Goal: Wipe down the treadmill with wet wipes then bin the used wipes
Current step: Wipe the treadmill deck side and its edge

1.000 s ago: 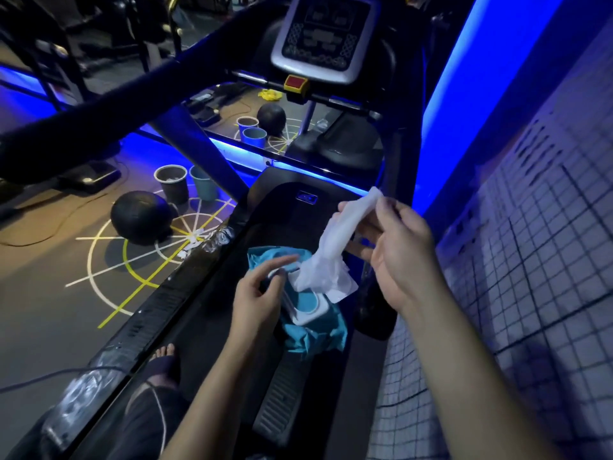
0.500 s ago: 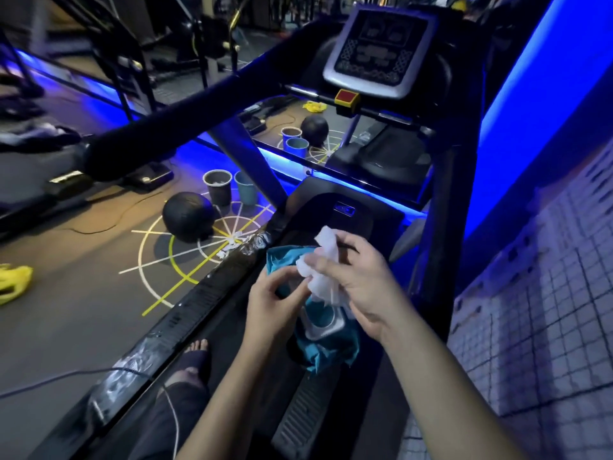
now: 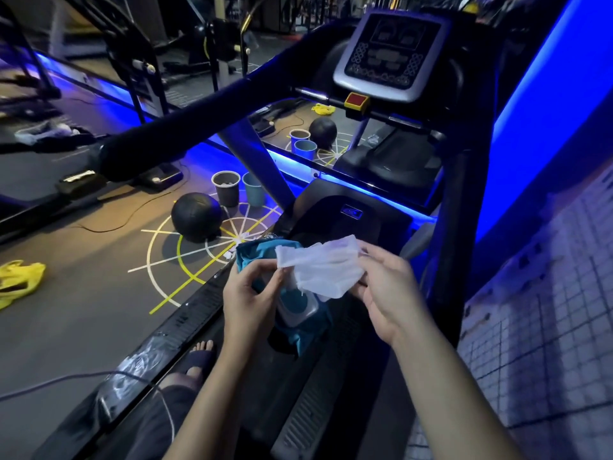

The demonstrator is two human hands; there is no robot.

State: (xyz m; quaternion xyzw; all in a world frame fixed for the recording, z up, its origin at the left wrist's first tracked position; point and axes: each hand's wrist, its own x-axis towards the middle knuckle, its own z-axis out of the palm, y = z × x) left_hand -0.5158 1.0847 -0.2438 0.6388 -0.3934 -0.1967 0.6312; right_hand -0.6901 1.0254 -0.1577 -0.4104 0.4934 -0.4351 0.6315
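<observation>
Between the fingers [image 3: 373,260] of both hands, a wet wipe [image 3: 320,268] hangs stretched, left hand [image 3: 247,293] and right hand [image 3: 388,293] each pinching an edge. Just beneath them the wipes pack [image 3: 298,305], seemingly held loosely, may drop if the wipe is tugged.

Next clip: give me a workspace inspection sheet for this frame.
Surface: treadmill deck dark, detail hard to see.
Job's things: white wet wipe spread between both hands; teal wipes pack beneath; grey bin and blue bin on floor, left.
Clutter: medicine ball, yellow bag on floor.
Fingers: left hand pinches wipe's left edge; right hand pinches its right side.
Cables: black cable across floor; grey cable by side rail.
Surroundings: tiled wall right, blue strip light, gym machines behind.
</observation>
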